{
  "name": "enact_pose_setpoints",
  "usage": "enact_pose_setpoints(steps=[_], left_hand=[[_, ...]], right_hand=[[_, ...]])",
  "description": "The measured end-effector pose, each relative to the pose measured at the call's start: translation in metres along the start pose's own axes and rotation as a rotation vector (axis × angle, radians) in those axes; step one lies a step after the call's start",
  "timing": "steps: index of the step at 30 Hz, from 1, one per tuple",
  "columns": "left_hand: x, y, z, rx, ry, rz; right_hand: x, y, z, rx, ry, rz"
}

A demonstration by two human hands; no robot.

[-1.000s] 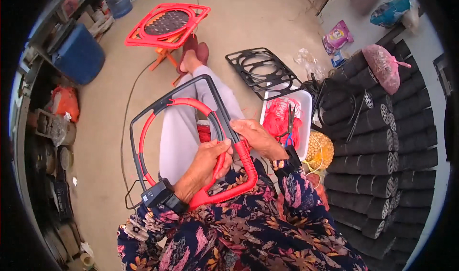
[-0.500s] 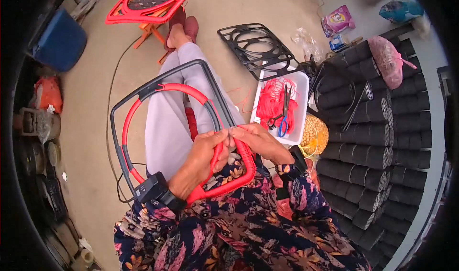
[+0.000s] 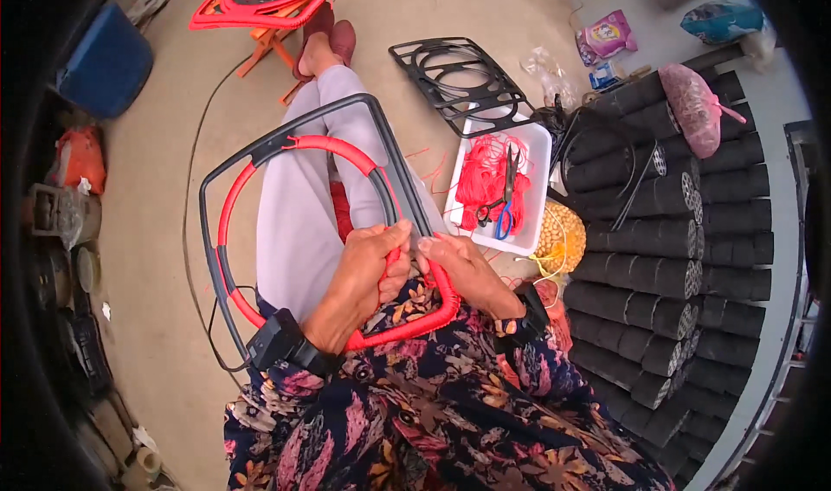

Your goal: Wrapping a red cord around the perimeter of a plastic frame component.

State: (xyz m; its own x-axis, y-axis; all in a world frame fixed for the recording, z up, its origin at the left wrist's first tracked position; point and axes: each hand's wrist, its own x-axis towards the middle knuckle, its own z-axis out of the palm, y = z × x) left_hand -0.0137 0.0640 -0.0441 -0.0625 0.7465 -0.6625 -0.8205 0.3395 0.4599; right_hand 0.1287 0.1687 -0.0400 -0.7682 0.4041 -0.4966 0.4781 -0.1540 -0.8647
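Across my lap lies a black frame (image 3: 381, 130) with a rounded outer bar and an inner ring (image 3: 333, 147). Red cord is wound round parts of the ring and tightly round the near right corner and near side (image 3: 415, 322). My left hand (image 3: 374, 261) is closed on the red-wrapped right part of the ring, thumb pointing up. Close beside it, my right hand (image 3: 463, 270) is closed over the right side of the outer bar, thumb and fingers pinched at the wrapping's end. Whatever strand lies between the fingertips is too small to make out.
A white tub (image 3: 541, 158) to the right holds red cord and scissors (image 3: 509, 192). Behind it leans a bare black frame (image 3: 454, 84). Black cylinders (image 3: 640, 279) are stacked at the right. A red-wrapped frame (image 3: 260, 15) rests on a wooden stand beyond my feet.
My two hands have drawn slightly apart, the right shifting a little right and down. The frame remains on my lap, and the whole view has shifted slightly.
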Motion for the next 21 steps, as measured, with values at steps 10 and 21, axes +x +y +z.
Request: enact_pose_setpoints(steps=[10,21], left_hand=[[-0.001,-0.006,0.000,0.013,-0.009,0.007],[-0.005,0.008,-0.013,-0.076,-0.033,0.070]], right_hand=[[-0.020,0.003,0.002,-0.012,0.006,-0.073],[-0.018,0.010,-0.035,0.431,0.029,0.054]])
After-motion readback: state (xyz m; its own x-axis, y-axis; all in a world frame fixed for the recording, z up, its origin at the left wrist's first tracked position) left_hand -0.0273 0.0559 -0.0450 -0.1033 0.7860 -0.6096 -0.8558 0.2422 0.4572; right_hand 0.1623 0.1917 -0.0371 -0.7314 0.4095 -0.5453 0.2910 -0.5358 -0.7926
